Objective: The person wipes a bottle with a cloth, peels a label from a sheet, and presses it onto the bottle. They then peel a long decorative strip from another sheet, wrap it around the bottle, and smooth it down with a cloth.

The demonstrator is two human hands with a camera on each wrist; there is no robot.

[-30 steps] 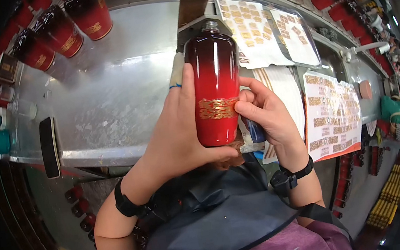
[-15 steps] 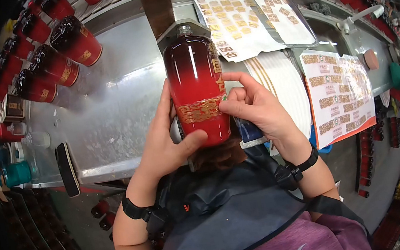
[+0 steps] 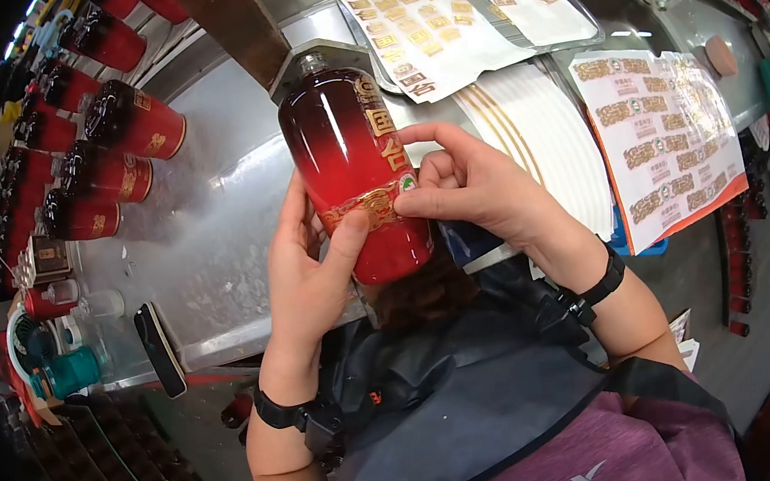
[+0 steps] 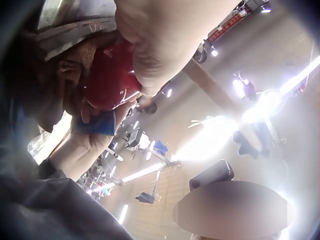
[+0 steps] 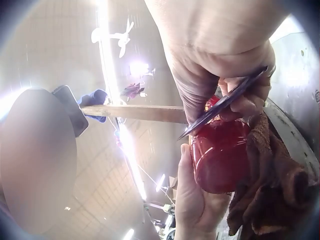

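Note:
A red bottle with a black shoulder [image 3: 351, 158] leans base-toward the body, its neck near an angled metal rest [image 3: 331, 55]. My left hand [image 3: 305, 274] grips its left side, thumb on the gold band [image 3: 376, 206]. On the other side, my right hand [image 3: 484, 185] touches the band's right end with its thumb, by a small green-and-white mark [image 3: 408, 183]. Its curled fingers hold a flat dark blue piece [image 5: 225, 102], seen nearly edge-on in the right wrist view. Brown cloth [image 3: 420, 294] lies below the base; the left wrist view shows the red base [image 4: 110, 80].
Gold label sheets [image 3: 421, 24] lie on a tray at the back; a larger printed sheet [image 3: 661, 139] is at the right, beside white strips [image 3: 540, 135]. Several red bottles [image 3: 135, 122] stand at the left, with a phone-like dark object [image 3: 160, 350] at the table edge.
The bottle has turned, bringing gold characters and the green-and-white mark into view. My left thumb has moved from under the base onto the band; my right thumb stays at the band.

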